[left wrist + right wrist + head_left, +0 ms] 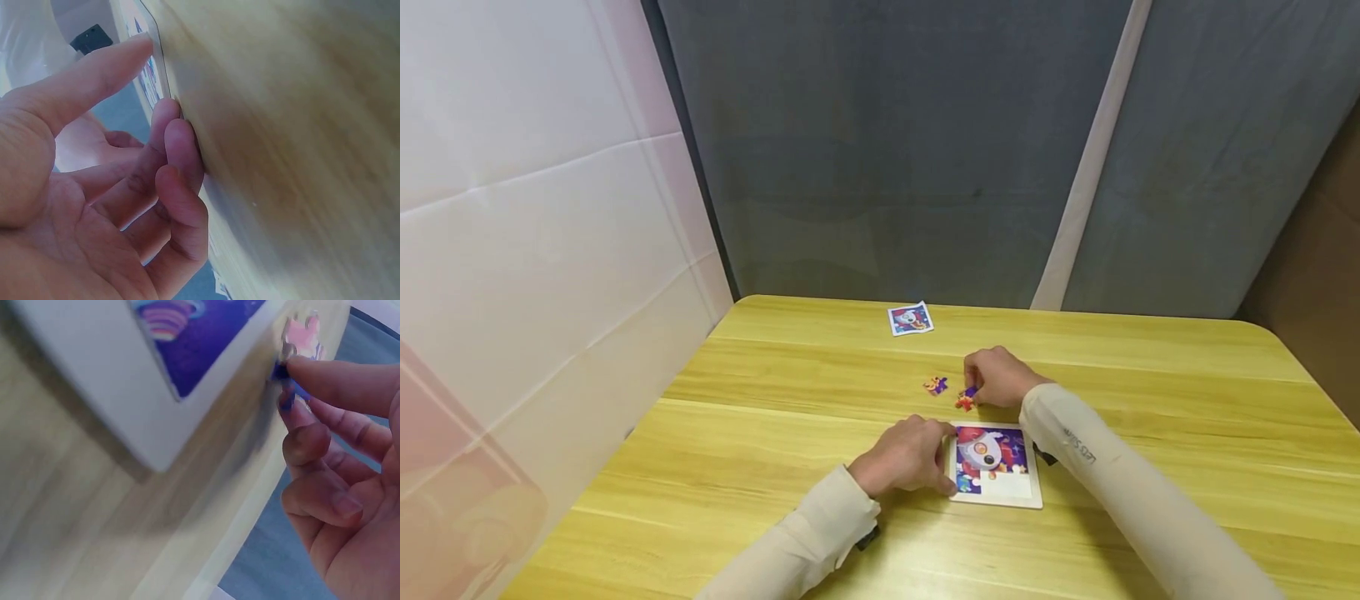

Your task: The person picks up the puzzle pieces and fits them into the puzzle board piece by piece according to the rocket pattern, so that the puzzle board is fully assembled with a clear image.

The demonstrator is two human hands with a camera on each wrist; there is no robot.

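Head view: a yellow wood table [775, 467] is backed by grey curtains [895, 150], with white sheeting [527, 192] at 9 o'clock. A card [911, 318] lies at 12, a loose piece [936, 385] near centre. The puzzle tray [1033, 492] is steadied by the left hand [904, 457]; a piece [966, 398] is pinched by the right hand [998, 377].

Left wrist: relaxed fingers [172, 134] are pressed against the tray edge.

Right wrist: the piece [284, 378] is held at the fingertips, past the tray [94, 381] corner.

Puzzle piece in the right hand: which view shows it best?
Right wrist view: the puzzle piece fills the frame close up, pinched at the right hand's fingertips beside the puzzle board. Head view shows the piece only as a small speck under the hand. Left wrist view does not show it.
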